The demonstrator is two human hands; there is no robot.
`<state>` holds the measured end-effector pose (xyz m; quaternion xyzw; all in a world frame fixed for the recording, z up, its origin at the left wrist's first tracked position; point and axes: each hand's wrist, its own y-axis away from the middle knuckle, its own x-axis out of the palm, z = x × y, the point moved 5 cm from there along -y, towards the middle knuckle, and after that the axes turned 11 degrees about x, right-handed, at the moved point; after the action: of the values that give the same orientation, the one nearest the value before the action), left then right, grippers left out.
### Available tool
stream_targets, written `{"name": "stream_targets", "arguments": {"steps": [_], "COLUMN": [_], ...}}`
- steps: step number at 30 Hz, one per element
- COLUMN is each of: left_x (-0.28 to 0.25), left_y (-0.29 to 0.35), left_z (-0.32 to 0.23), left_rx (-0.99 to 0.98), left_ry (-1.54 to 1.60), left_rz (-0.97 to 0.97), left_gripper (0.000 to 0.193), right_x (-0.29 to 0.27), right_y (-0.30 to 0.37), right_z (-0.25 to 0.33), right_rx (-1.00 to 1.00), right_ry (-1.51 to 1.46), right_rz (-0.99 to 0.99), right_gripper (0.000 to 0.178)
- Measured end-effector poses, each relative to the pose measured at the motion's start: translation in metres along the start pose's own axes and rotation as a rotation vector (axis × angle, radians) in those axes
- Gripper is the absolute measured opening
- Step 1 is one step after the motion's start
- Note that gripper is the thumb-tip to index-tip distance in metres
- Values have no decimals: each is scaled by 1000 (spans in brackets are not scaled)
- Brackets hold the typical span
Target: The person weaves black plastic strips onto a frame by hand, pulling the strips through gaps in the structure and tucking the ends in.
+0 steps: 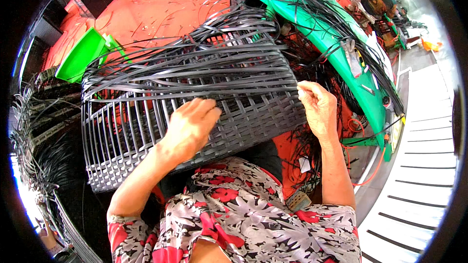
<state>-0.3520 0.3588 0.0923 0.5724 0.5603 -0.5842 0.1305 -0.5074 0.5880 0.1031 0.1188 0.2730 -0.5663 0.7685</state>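
A partly woven panel of black flat plastic strips [253, 117] lies tilted across my lap. Its lower band is closely woven; bare upright strips [127, 122] show above that on the left. Long loose black strips [195, 74] run crosswise over its upper part. My left hand [194, 119] is over the middle of the panel, fingers curled down; what they hold, if anything, is hidden. At the panel's right edge, my right hand [318, 104] pinches a black strip between thumb and forefinger.
A bright green plastic stool [83, 56] is at the far left on the orange floor [165, 5]. To the right stands a long green table [336, 53] with black strips and hand tools on it. More black strips [53, 141] pile up at left. An orange cord [373, 168] hangs near the table.
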Motion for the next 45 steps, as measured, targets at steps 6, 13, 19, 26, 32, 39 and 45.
{"name": "stream_targets", "arguments": {"steps": [6, 13, 19, 26, 32, 39, 45], "left_x": [38, 39, 41, 51, 14, -111, -111], "left_y": [-30, -33, -54, -73, -76, 26, 44], "left_z": [17, 23, 11, 8, 19, 44, 17], "left_rx": [-13, -132, 9, 60, -82, -684, -948], "left_ry": [-328, -340, -210, -129, 263, 767, 775], "left_rz": [251, 180, 0, 4, -102, -44, -86], "left_gripper": [21, 26, 23, 17, 21, 19, 14], "right_x": [-21, -7, 14, 42, 82, -21, -83], "right_y": [4, -4, -16, -22, -28, -101, -101], "right_z": [-6, -2, -7, 19, 70, 88, 58], "right_rx": [146, -47, -252, -177, -186, 3, -101], "right_ry": [-115, 166, 389, 449, 96, -260, -66], "right_rz": [7, -53, 67, 328, 743, 420, -9], "right_gripper": [14, 11, 17, 22, 37, 25, 22]}}
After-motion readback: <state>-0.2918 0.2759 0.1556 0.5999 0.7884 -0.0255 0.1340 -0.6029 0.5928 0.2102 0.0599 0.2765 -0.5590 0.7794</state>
